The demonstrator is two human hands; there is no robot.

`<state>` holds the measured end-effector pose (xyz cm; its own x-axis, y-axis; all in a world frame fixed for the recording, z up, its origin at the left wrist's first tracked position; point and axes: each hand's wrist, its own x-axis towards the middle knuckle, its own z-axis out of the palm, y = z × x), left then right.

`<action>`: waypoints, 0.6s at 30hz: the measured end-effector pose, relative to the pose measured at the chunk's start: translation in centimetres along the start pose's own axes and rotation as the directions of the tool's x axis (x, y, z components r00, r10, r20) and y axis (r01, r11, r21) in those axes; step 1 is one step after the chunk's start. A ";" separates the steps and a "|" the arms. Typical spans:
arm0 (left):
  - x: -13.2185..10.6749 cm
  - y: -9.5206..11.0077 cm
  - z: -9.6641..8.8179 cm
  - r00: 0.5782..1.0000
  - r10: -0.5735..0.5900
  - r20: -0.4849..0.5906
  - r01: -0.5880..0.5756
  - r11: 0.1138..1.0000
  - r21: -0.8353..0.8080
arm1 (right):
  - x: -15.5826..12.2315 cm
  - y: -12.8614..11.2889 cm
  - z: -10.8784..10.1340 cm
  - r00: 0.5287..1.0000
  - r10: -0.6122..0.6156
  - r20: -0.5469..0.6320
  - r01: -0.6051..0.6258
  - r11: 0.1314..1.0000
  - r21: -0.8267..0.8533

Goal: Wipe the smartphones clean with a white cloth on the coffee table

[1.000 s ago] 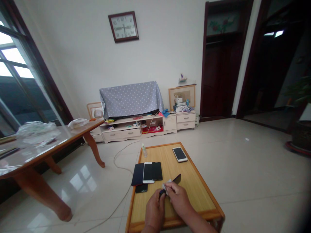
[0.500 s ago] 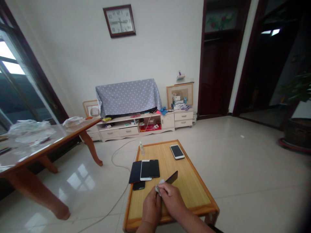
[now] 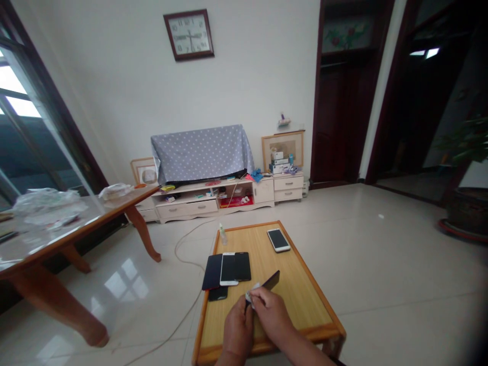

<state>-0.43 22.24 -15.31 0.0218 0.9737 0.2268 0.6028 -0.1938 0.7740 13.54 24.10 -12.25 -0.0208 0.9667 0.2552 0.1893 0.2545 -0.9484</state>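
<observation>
Over the near part of the small wooden table, my left hand is closed around the lower end of a dark phone, which tilts up to the right. My right hand pinches a crumpled whitish cloth against the phone's edge; most of the phone is hidden behind the fingers. Left of the hands lie a dark blue phone, a white-framed phone, a black phone overlapping it, and another black phone partly under the group.
A white phone with a dark screen lies at the table's far right. Near the far left corner stands a small clear spray bottle. A cable runs over the floor. A larger table with plastic bags stands at left.
My hands stay together on the phone and cloth, with only a slight shift of the fingers and cloth. The view has tilted up very slightly. The other phones lie where they were.
</observation>
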 end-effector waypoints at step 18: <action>0.0 -0.3 0.2 1.000 0.002 -0.014 -0.002 1.000 -0.005 | 0.4 0.3 -0.4 0.999 0.039 -0.025 -0.039 0.999 0.008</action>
<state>-0.47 22.32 -15.67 0.0116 0.9714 0.2370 0.5985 -0.1966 0.7766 13.98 24.55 -12.31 0.0109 0.9748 0.2229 0.1824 0.2172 -0.9589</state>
